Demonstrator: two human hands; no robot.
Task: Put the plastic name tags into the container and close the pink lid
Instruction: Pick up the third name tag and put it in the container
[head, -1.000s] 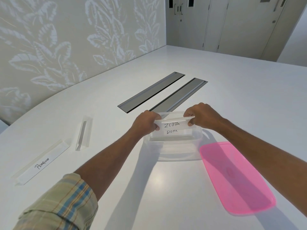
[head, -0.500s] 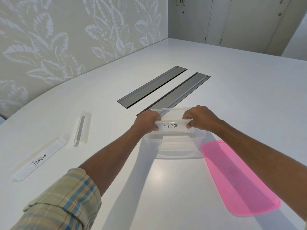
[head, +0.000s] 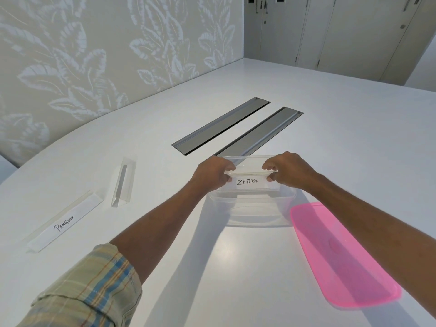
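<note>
ZEBRA name tag (head: 247, 182) pinched between both hands, left hand (head: 212, 174), right hand (head: 286, 167)

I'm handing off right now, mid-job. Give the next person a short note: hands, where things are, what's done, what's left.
Left hand and right hand each grip an end of the ZEBRA tag, held at the clear container, not yet released.
PENGUIN tag and a clear tag lie on the table, to the left.
Pink lid lies flat beside the container, to its right.
Left: release ZEBRA, load the other two, close lid.
</note>
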